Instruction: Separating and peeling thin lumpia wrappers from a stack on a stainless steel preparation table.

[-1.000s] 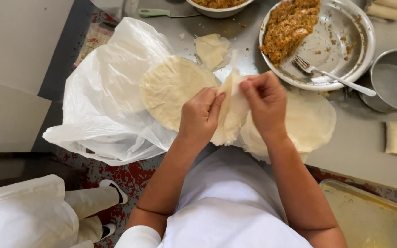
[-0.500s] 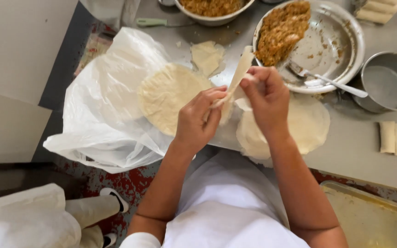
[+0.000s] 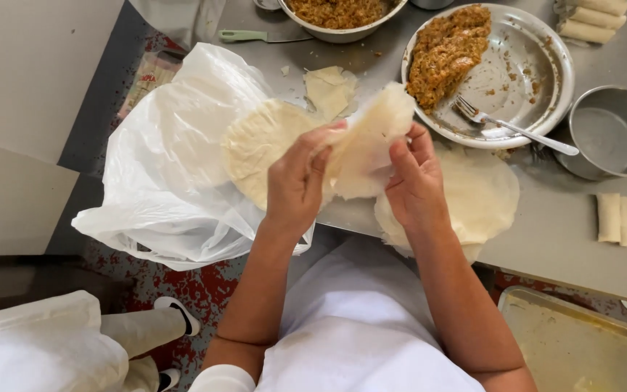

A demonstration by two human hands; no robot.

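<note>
A thin pale round wrapper (image 3: 369, 138) is held up over the steel counter between both hands. My left hand (image 3: 297, 181) pinches its left edge and my right hand (image 3: 415, 178) grips its right side. A stack of wrappers (image 3: 255, 145) lies on a white plastic bag (image 3: 168, 167) to the left. Another flat wrapper (image 3: 484, 199) lies on the counter under my right hand. Behind it stands a round metal plate (image 3: 538, 72) with brown filling (image 3: 448, 51) and a fork (image 3: 513, 127).
A metal bowl of filling (image 3: 339, 14) and a green-handled knife (image 3: 252, 35) sit at the back. A small steel pot (image 3: 615, 138), finished rolls (image 3: 617, 218) and more rolls (image 3: 593, 18) are on the right. A metal tray (image 3: 578, 341) is low right. Another person's legs (image 3: 132, 334) are at left.
The wrapper, folded and narrow between the hands earlier, has been pulled open into a wider sheet. Both hands have moved slightly apart.
</note>
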